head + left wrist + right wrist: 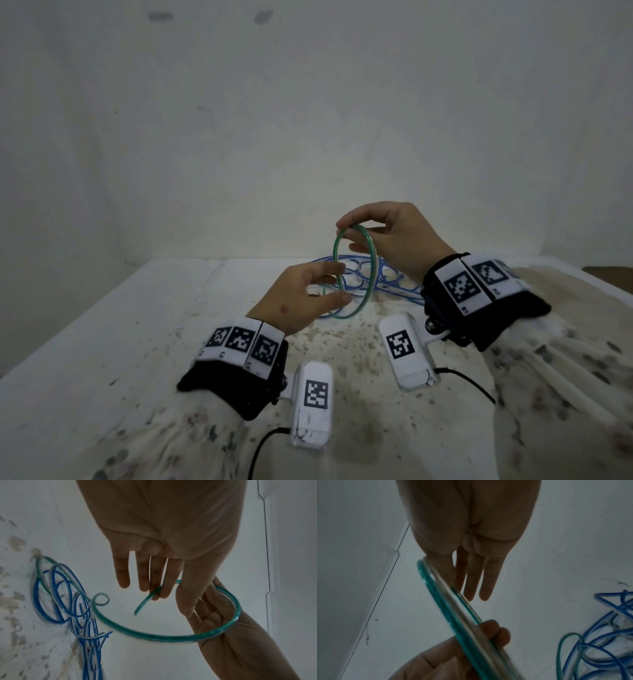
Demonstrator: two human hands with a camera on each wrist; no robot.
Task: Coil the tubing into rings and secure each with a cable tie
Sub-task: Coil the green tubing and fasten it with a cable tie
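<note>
A ring of green tubing stands upright in the air above the table, between both hands. My right hand pinches the top of the ring between thumb and forefinger. My left hand holds the ring's lower left side between thumb and fingers. In the left wrist view the tube's loose cut end sticks out past the left fingers. The ring shows several turns lying side by side in the right wrist view.
A tangle of blue tubing with a further green length lies on the stained white table, just behind the hands. A white wall rises right behind the table's far edge.
</note>
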